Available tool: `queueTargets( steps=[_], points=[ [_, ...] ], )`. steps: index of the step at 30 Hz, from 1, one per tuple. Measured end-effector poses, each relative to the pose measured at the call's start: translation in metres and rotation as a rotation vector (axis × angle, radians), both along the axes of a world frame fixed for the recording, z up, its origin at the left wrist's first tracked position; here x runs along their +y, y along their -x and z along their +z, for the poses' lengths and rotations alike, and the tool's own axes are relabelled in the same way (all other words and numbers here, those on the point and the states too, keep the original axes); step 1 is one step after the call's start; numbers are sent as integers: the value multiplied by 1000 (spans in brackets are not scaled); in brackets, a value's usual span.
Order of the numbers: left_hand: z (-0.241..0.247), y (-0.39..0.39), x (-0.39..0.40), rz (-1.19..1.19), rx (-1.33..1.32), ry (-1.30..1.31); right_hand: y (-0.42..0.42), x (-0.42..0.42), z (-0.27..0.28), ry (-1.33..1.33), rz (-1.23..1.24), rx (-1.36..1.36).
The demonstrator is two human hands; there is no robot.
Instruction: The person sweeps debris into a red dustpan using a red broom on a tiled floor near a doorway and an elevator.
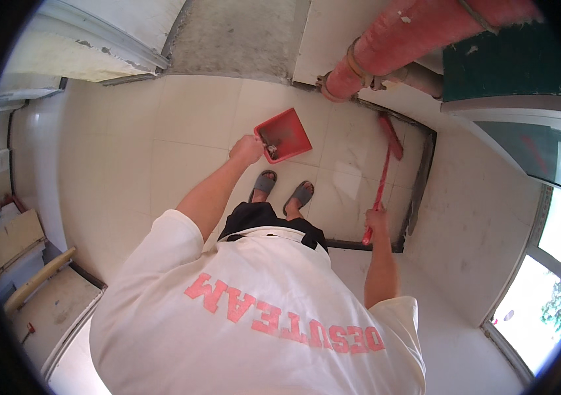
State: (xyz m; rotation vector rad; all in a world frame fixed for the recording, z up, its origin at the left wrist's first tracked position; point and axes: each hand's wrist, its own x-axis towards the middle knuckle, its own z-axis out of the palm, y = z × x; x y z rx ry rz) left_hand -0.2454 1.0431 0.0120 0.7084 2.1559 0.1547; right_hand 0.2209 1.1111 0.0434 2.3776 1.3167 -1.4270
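My left hand (247,149) grips a red plastic dustpan (287,136) in front of my feet. A little grey debris lies in the pan near the handle end, with some dust on its floor. Off to the right, my right hand (376,218) is closed around the red handle (383,177) of a broom. The red broom head (391,136) is at the tiled floor, close to the corner below the red pipe; its bristles are hard to make out.
Cream floor tiles (191,108) surround my slippers (300,194). A thick red pipe (384,47) comes down at the far right beside the wall. Dark skirting (423,173) edges the right corner. A doorway to a rough concrete floor (233,39) lies ahead. Windows (527,306) are at right.
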Motion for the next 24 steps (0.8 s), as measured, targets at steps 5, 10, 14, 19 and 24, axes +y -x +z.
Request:
queueTargets(
  steps=[5,10,14,19,24],
  points=[
    [8,1,-21,70,-35,-81,37,-69,36,82,319,-89],
    [25,13,-25,134,-156,72,-38,-122,53,38,670,-227],
    [-12,36,-72,190,-142,-7,-67,-116,122,118,633,-229],
    [6,55,-121,292,-103,-219,-94,-108,143,23,651,-179],
    [69,68,-159,601,-202,-307,-48,-54,95,-152,857,-181]
  ],
)
